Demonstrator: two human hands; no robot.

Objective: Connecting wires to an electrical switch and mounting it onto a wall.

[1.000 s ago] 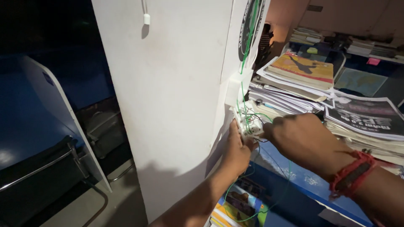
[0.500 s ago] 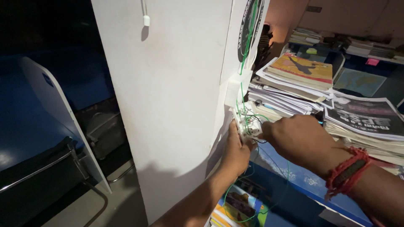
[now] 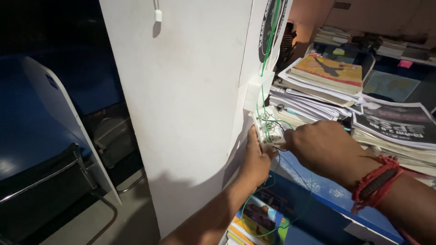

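head | left hand [image 3: 255, 159] reaches up, fingers braced under small white plastic switch box [image 3: 269, 131] | right hand [image 3: 323, 147] curled, pinching its thin green wires [image 3: 268, 124]

Pillar [image 3: 181, 113] stands centre frame, floor to top. Small switch box [image 3: 269, 131] sits on the pillar's right edge, wires [image 3: 265, 50] running up that edge above it and hanging in a loop below. Left hand [image 3: 256, 159] comes up from below, pressed on the pillar just under the box; right hand [image 3: 324, 147] reaches in from the right, touching the box. Right of the pillar, behind the hands: stacks of papers and booklets [image 3: 318, 86] on the desk [image 3: 345, 195], more stacks further back. More booklets [image 3: 254, 224] under the desk. Left of the pillar: chair [image 3: 45, 149] on the floor. Small hook [image 3: 158, 15] high on the pillar face.
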